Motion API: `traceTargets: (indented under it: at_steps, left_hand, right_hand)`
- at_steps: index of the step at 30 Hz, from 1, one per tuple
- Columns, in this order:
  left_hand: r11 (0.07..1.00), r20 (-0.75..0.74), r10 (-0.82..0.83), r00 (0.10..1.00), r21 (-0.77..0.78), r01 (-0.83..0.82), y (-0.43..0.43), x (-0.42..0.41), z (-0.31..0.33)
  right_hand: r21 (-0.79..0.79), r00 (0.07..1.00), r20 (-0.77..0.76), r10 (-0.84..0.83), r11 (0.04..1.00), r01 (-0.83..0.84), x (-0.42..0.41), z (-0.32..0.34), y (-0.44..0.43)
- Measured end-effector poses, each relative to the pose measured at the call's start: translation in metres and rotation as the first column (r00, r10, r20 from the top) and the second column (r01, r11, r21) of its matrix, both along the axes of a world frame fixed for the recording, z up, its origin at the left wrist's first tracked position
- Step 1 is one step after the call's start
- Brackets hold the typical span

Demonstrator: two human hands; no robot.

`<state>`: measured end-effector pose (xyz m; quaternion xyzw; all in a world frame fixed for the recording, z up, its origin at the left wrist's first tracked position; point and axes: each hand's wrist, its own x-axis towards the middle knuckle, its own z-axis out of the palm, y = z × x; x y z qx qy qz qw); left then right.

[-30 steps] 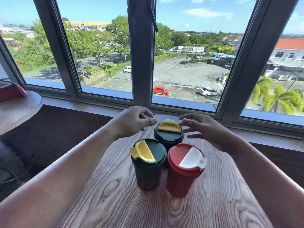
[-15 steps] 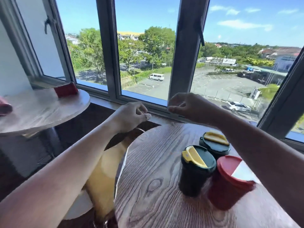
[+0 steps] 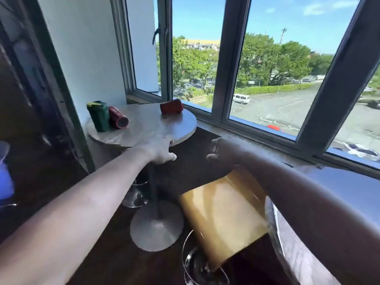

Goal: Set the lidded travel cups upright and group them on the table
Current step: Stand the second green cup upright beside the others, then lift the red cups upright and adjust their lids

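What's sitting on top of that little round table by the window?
On the round table: a green cup standing upright with a yellow lid, a red cup lying on its side beside it, and another red cup lying near the window. Whatever is behind the green cup is hidden.

Round table (image 3: 181, 124) has a pale wood-grain top, smooth with sheen; its pedestal base (image 3: 156, 228) looks brushed metal; green cup (image 3: 98, 117) and two red cups (image 3: 118, 118) (image 3: 171, 106) look matt plastic; stool seat (image 3: 224, 212) glossy tan, chrome ring (image 3: 186, 262) below.
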<state>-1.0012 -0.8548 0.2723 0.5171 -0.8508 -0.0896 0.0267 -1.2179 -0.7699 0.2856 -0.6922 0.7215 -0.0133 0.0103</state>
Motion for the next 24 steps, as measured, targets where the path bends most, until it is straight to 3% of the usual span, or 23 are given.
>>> traceTargets:
  at_steps: [5,9,18,22,24]
  left_hand:
    - [0.994,0.005,0.099,0.995,-0.047,-0.099,-0.031,0.080,-0.011]
    - [0.985,0.024,0.164,0.986,-0.059,-0.162,-0.052,0.127,-0.020]
    - [0.956,0.011,0.274,0.962,-0.114,-0.271,-0.121,0.175,-0.026]
    - [0.942,-0.028,0.292,0.956,-0.167,-0.293,-0.168,0.180,-0.020]
    - [0.935,-0.071,0.286,0.955,-0.196,-0.295,-0.195,0.181,-0.014]
  right_hand:
    - [0.045,1.000,-0.007,0.017,0.999,-0.017,0.071,-0.014,-0.048]
    - [0.038,0.991,-0.102,0.084,0.996,-0.080,0.111,-0.017,-0.085]
    - [-0.021,0.958,-0.184,0.221,0.973,-0.228,0.157,-0.022,-0.182]
    - [-0.057,0.958,-0.160,0.239,0.966,-0.251,0.167,-0.026,-0.240]
    - [-0.072,0.968,-0.077,0.238,0.967,-0.244,0.170,-0.027,-0.269]
